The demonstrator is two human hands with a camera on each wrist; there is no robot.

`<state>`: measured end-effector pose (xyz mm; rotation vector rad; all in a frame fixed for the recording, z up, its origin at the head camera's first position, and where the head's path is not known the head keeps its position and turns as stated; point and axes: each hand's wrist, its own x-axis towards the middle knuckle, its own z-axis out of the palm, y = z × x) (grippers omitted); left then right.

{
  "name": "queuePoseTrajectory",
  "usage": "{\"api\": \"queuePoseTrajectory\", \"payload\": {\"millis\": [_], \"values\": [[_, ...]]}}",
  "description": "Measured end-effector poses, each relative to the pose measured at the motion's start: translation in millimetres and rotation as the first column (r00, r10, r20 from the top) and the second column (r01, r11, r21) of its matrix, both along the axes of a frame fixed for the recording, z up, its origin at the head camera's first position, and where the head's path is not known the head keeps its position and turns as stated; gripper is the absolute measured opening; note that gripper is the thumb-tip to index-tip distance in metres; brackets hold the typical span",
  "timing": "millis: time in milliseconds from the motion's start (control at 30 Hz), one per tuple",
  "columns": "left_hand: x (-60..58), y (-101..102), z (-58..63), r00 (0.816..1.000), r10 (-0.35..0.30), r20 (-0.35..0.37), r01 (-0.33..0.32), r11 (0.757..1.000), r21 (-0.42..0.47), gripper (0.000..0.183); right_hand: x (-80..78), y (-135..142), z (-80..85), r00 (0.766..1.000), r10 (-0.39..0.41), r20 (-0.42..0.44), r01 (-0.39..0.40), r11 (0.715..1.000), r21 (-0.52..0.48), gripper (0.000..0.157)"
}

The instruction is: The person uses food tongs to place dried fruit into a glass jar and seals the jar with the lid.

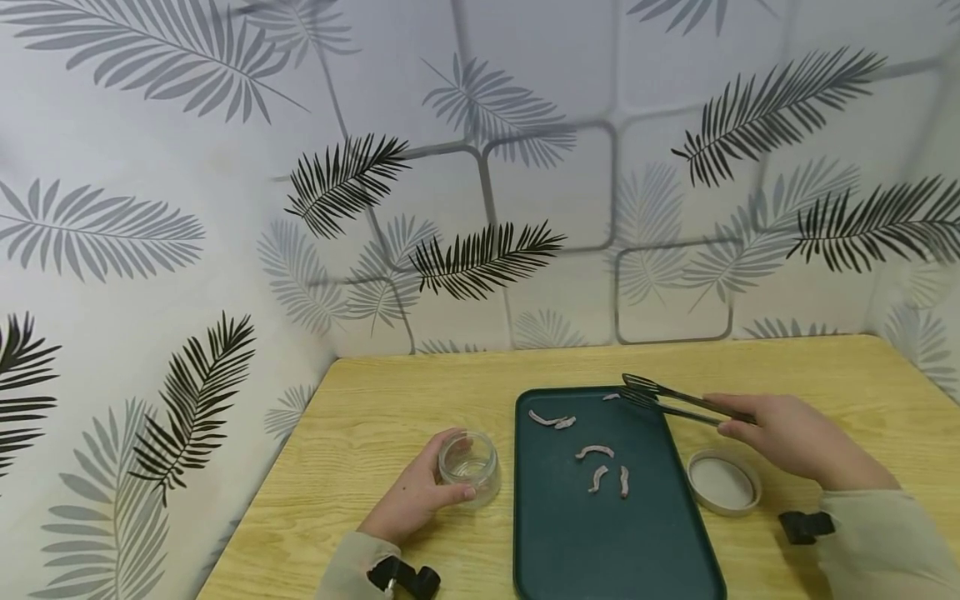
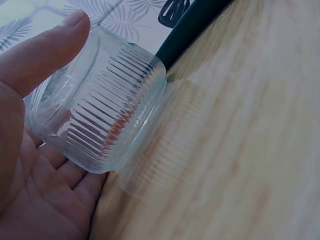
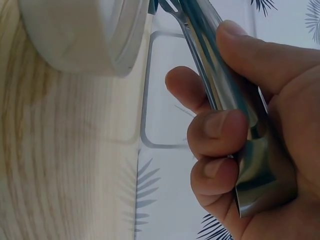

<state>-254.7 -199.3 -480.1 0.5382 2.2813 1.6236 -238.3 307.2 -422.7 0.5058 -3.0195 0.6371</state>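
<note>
My left hand point(image 1: 411, 498) grips a small clear glass jar point(image 1: 482, 490), thumb on one side and fingers on the other. In the left wrist view, the ribbed jar point(image 2: 110, 105) has its base right at the tabletop. Metal tongs point(image 1: 693, 403) are held in my right hand point(image 1: 791, 435), the fingers curled round the handles point(image 3: 260, 175). Their slotted heads, spread apart, overlap the far right corner of a dark green tray point(image 1: 607, 554). Several pinkish strips point(image 1: 596, 451) lie scattered on the tray, and a small piece point(image 1: 611, 397) sits near the tong heads.
A round whitish shallow dish or lid point(image 1: 724, 482) stands on the wooden table point(image 1: 360, 417), right of the tray and below my right hand. Leaf-patterned walls point(image 1: 525, 183) rise behind the table and along its left. Each wrist wears a black camera mount point(image 1: 405, 577).
</note>
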Motion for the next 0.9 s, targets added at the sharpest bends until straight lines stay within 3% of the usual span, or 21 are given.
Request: {"api": "queuePoseTrajectory", "payload": {"millis": [433,900], "values": [[-0.2,0,-1.3,1.0,0.0,0.0,0.0,1.0,-0.009,0.09,-2.3,-1,-7.4,1.0,-0.008,-0.014,0.009,0.999,0.032,0.045],[-1.4,0,-0.9,1.0,-0.005,-0.008,0.005,1.0,-0.007,0.088,2.1,-5,4.6,0.999,0.015,-0.052,-0.014,1.0,0.014,0.042]]}}
